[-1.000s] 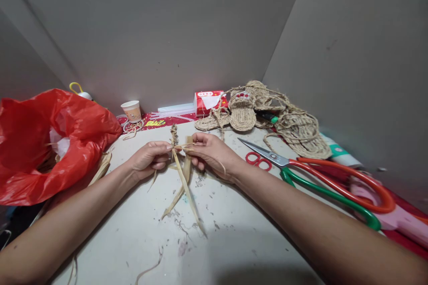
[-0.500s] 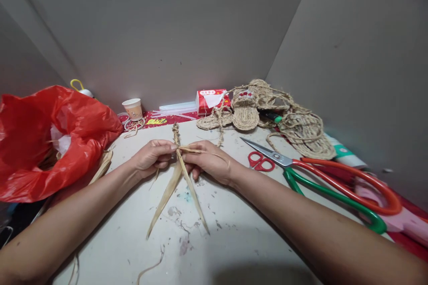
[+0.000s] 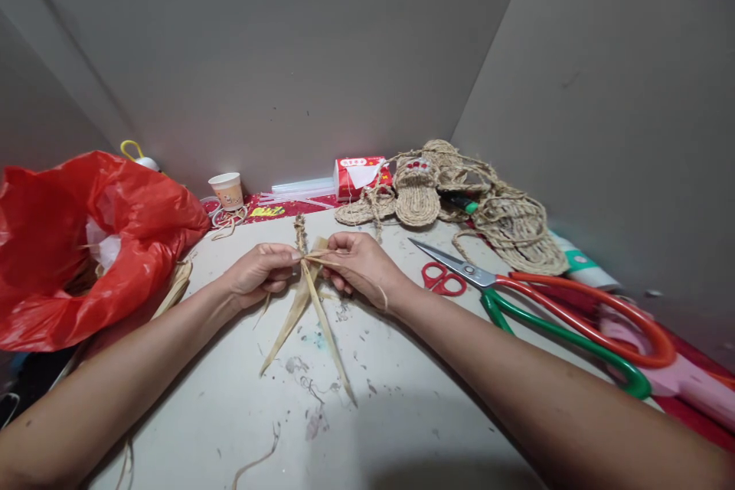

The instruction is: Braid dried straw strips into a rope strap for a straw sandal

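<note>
A short braid of dried straw-coloured husk [image 3: 299,228] stands out beyond my hands at the middle of the table. My left hand [image 3: 261,273] pinches the braid's near end between thumb and fingers. From that point two flat husk strips [image 3: 327,337] spread toward me over the tabletop. My right hand [image 3: 361,264] is closed on another husk strip [image 3: 321,255], drawn out to the right, and a thin end of it trails over the wrist. Part of a wide pale strip shows behind the right fingertips. The exact crossing of the strips is partly hidden by my fingers.
Large scissors [image 3: 471,272] with red and green handles lie right of my right hand, beside small red scissors [image 3: 443,279]. Woven straw slippers [image 3: 418,195] and a red tissue pack [image 3: 356,178] sit at the back. A red plastic bag [image 3: 149,222] and paper cup [image 3: 227,191] stand left.
My right hand has shifted slightly up, its fingers drawing together. A wide strip now shows behind its fingertips, and the left hanging strip reaches less far toward me.
</note>
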Available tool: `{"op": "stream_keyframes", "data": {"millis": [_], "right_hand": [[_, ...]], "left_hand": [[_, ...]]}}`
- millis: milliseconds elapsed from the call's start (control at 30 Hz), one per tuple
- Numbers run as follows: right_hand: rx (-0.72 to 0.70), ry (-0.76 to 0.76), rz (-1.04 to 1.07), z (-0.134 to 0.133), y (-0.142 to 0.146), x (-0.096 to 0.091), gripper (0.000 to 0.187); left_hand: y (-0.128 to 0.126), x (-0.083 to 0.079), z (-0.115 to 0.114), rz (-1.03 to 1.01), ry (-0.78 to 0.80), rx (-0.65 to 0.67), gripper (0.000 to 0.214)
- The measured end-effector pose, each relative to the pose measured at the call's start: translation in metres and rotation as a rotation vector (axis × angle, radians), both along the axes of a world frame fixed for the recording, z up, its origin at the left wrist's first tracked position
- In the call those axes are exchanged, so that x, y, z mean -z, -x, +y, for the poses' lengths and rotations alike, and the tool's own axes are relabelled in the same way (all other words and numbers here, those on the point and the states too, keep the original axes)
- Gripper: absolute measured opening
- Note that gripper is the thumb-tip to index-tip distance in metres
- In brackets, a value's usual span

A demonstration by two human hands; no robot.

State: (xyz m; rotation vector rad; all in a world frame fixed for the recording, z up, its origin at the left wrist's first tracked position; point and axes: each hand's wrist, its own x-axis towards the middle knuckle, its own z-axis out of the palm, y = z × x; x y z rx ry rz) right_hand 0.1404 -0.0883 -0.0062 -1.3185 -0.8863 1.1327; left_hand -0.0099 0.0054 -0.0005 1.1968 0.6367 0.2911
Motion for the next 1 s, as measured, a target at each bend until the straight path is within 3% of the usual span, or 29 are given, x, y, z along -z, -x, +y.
{"op": "stream_keyframes", "data": {"millis": [200,367,500,800,1000], "right_hand": [[-0.012,-0.059,-0.013,0.002,0.002,0.006,0.017],[-0.04,-0.112,0.254,0.0,-0.003,0.001,0.019],[-0.13,-0.06,0.296,0.0,-0.005,-0.001,0.021],[-0.134,-0.063,0.301,0.0,-0.006,0.005,0.028],[-0.26,-0.067,0.437,-0.003,-0.015,-0.002,0.018]], "left_hand": [[-0.002,0.0,-0.002,0.027,-0.049,0.005,0.024],[-0.002,0.0,-0.001,0.007,-0.038,0.003,0.024],[-0.001,0.0,-0.001,0.012,-0.029,0.006,0.023],[0.0,0.001,0.002,-0.007,-0.002,-0.003,0.022],[0.002,0.002,0.003,-0.036,0.02,-0.029,0.024]]}}
